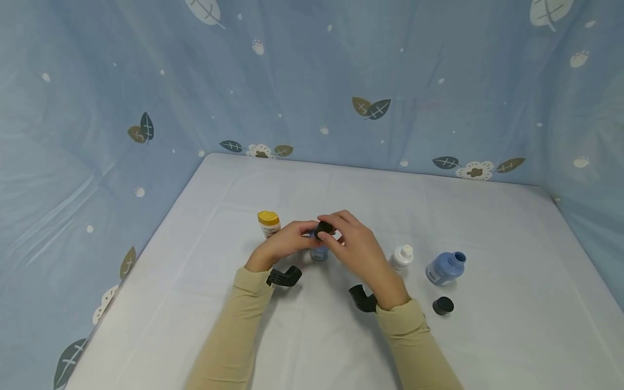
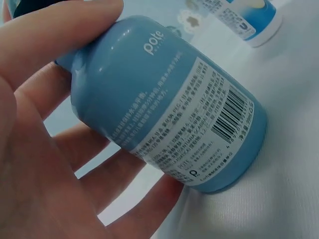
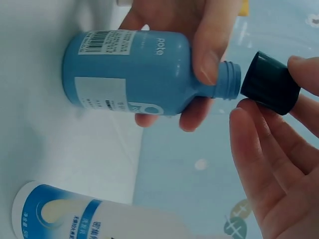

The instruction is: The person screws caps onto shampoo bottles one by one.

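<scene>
My left hand grips a blue bottle around its neck and shoulder, with thumb and fingers on opposite sides. The bottle's threaded neck is bare, and its printed label with a barcode shows in the left wrist view. Between the thumb and fingertips of my right hand is a black cap, held tilted just off the mouth of the bottle. In the head view both hands hide much of the bottle.
A bottle with a yellow cap stands left, behind my left hand. To the right are a white bottle, a second blue bottle without a cap, and a loose black cap. Patterned blue cloth hangs behind the white table.
</scene>
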`<action>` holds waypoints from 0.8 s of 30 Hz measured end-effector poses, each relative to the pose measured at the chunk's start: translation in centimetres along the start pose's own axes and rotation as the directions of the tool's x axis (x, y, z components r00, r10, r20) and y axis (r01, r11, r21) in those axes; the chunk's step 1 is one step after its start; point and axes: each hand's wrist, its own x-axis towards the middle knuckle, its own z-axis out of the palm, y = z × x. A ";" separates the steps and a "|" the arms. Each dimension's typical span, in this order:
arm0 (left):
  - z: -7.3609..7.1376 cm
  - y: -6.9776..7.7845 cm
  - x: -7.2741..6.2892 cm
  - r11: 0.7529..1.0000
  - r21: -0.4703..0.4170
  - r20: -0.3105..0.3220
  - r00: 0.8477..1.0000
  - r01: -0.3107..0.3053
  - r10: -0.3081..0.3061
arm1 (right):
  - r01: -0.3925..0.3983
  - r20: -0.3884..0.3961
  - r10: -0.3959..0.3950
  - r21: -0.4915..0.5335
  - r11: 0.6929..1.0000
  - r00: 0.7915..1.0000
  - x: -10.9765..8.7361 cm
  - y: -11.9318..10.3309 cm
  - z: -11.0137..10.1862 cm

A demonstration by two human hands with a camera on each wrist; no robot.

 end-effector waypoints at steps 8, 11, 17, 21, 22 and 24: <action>0.0 -0.6 0.1 1.000 0.015 0.004 1.000 -0.012 0.012 | 0.030 -0.059 -0.036 -0.108 0.994 0.998 -0.1 0.4 0.4; 0.0 -0.1 0.0 0.999 0.030 0.001 1.000 -0.016 0.016 | 0.047 -0.068 -0.056 -0.127 0.991 0.996 -0.1 0.6 0.5; 0.2 2.0 -0.7 0.998 0.056 -0.015 1.000 -0.002 0.003 | 0.058 -0.072 -0.071 -0.162 0.985 0.995 0.0 0.5 1.1; 0.3 2.3 -0.9 0.998 0.056 -0.028 0.999 0.026 -0.024 | 0.036 -0.057 -0.047 -0.175 0.984 0.997 0.0 0.4 1.3; 0.3 2.4 -0.9 0.998 0.052 -0.027 0.999 0.024 -0.023 | 0.036 -0.053 -0.046 -0.175 0.984 0.998 0.0 0.4 1.2; 0.3 2.3 -0.8 0.999 0.044 -0.026 1.000 0.017 -0.016 | 0.035 -0.043 -0.044 -0.176 0.984 0.998 0.0 0.5 1.1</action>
